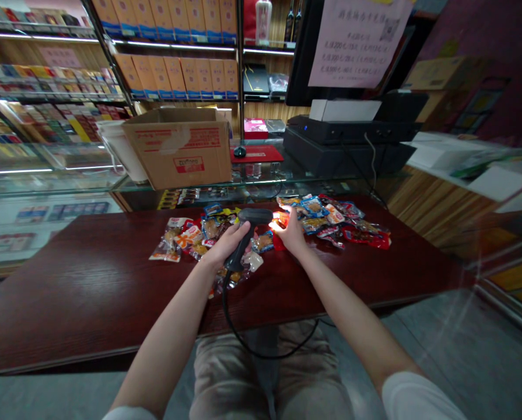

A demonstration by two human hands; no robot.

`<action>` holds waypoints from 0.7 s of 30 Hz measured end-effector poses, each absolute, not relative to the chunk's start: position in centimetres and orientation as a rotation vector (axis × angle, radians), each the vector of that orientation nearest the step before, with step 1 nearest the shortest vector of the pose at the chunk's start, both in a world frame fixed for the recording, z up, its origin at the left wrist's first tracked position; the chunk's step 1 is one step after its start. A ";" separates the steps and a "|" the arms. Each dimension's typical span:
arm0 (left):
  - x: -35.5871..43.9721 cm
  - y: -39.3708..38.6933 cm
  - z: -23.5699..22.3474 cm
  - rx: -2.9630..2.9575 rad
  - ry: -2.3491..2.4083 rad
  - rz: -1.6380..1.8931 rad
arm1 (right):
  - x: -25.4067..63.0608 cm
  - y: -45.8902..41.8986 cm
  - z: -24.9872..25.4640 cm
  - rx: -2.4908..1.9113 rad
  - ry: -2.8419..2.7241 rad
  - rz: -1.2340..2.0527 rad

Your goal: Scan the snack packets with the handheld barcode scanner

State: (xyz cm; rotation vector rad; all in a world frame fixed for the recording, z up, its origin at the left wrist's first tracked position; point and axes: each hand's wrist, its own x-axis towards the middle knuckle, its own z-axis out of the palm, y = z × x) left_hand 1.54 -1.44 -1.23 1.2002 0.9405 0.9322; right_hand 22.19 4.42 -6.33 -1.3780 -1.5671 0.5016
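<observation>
A black corded barcode scanner (243,239) is gripped by its handle in my left hand (226,244). Its head faces right, and bright light falls on a red snack packet (280,221) that my right hand (292,232) holds up close to it. Below and left of the scanner lies a pile of small snack packets (191,236), partly hidden by my left hand. Another heap of packets (330,216), blue, red and clear, spreads to the right behind my right hand. From the scanner, a cable (228,309) loops down over the table edge.
The dark red wooden table (90,280) stands before a glass counter. On that counter are an open cardboard box (182,151), a white cup-like container (123,149), a mouse (240,151) and a black register with a monitor (348,140). Stocked shelves rise behind.
</observation>
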 end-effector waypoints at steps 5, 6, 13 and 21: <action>1.3 -1.1 -1.5 1.171 0.909 0.964 | 22.3 4.3 -6.3 -1.337 -1.588 0.496; 1.3 -1.0 -1.6 1.170 0.909 0.971 | 22.3 4.3 -6.3 -1.344 -1.590 0.495; 1.6 -1.1 -1.5 1.205 0.905 0.967 | 22.2 4.2 -6.3 -1.360 -1.585 0.495; 1.1 -0.6 -1.8 1.169 0.965 1.030 | 23.4 4.5 -5.8 -1.317 -1.582 0.404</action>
